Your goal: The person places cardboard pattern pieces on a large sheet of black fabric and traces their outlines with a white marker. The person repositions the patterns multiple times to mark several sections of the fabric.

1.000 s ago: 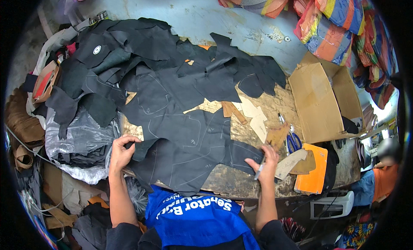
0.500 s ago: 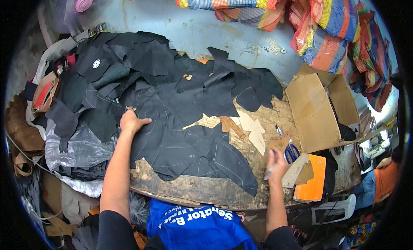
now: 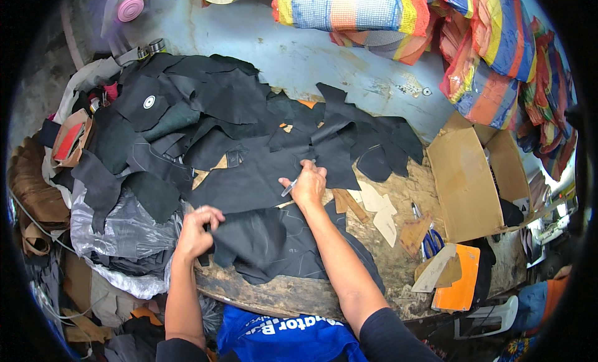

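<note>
Black leather pieces [image 3: 261, 175] spread in overlapping layers over the worktable. My left hand [image 3: 198, 231] is closed on the left edge of a black leather piece [image 3: 246, 237], which is lifted, curled and slightly blurred. Pale drawn outlines show on the leather near the table's front. My right hand [image 3: 309, 186] rests on the leather, its fingers closed around a slim pale pen [image 3: 289, 188]. Right of the leather lie cream pattern pieces [image 3: 377, 206], a brown pattern piece [image 3: 415, 232] and blue-handled scissors [image 3: 431, 244].
An open cardboard box [image 3: 467, 184] stands at the right. Near it lies an orange box [image 3: 458, 281] with pattern pieces on it. A plastic-wrapped bundle [image 3: 128, 225] fills the left side. Striped woven bags [image 3: 349, 10] lie along the back. The wooden table edge [image 3: 268, 303] curves in front.
My right hand has let go of the brown pattern piece by the scissors and moved left onto the leather. The left hand has come nearer, turning up the leather's edge. The view has shifted slightly.
</note>
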Demonstrator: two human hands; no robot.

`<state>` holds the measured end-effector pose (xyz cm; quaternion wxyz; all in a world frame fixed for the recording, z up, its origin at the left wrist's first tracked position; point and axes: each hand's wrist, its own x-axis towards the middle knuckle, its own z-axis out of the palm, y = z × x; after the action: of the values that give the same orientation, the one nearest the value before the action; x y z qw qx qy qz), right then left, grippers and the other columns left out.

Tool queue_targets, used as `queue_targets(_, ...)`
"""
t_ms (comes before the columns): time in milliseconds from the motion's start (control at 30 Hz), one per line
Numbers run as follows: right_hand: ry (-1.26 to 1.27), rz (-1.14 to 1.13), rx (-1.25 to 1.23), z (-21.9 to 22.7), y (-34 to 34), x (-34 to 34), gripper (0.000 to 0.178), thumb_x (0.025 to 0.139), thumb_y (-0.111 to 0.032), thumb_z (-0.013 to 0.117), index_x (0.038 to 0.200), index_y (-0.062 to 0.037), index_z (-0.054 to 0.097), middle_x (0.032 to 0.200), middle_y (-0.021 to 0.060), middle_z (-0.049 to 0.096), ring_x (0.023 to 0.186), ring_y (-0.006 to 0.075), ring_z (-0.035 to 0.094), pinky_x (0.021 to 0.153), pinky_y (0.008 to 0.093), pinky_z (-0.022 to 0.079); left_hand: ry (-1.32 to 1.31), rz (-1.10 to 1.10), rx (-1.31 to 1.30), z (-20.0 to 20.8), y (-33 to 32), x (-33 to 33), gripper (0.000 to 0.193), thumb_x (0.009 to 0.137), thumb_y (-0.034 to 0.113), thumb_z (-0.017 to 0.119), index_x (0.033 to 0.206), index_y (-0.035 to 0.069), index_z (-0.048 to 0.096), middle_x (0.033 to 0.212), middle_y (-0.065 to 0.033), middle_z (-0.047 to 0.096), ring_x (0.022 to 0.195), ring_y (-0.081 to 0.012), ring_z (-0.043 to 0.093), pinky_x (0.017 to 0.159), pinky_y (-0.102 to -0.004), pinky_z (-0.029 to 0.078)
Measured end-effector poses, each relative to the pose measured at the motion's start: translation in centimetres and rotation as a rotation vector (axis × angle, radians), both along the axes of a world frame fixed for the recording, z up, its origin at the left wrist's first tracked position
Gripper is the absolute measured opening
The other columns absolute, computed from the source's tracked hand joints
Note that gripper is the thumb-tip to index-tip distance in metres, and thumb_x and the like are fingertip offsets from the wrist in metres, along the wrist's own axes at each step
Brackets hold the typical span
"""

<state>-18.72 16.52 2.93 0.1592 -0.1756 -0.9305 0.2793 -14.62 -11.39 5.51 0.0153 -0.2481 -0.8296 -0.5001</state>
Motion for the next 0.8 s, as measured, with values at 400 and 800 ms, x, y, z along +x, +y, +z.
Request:
queue_targets(400, 0.019, 0.498, 0.093, 2.6, 1.6, -6.1, 0.026, 0.067, -0.009, 0.074, 0.086, -0.0091, 0.056, 0.066, 0.0072, 0.061, 0.072, 0.026, 0.063, 0.072, 0.0427, 0.042, 0.093, -0.155, -0.03, -0.5, -0.5, 4.8, 0.022, 0.046, -0.008, 0.06, 0.057, 0.009, 0.049, 0.075, -0.0004, 0.066, 0.091, -0.0229, 0.063, 0.097, -0.0439, 0.037)
queue_targets(800, 0.726, 0.488, 0.144, 19.5, 4.5, -2.1, 0.018, 0.075, 0.003, 0.061, 0.091, -0.006, 0.058, 0.07, 0.0118, 0.059, 0.062, 0.0264, 0.059, 0.06, 0.0343, 0.047, 0.278, 0.572, -0.071, 0.1, 3.8, -4.4, 0.027, 0.072, 0.007, 0.07, 0.095, 0.0, 0.062, 0.079, -0.0179, 0.06, 0.075, -0.0346, 0.06, 0.069, -0.0411, 0.046)
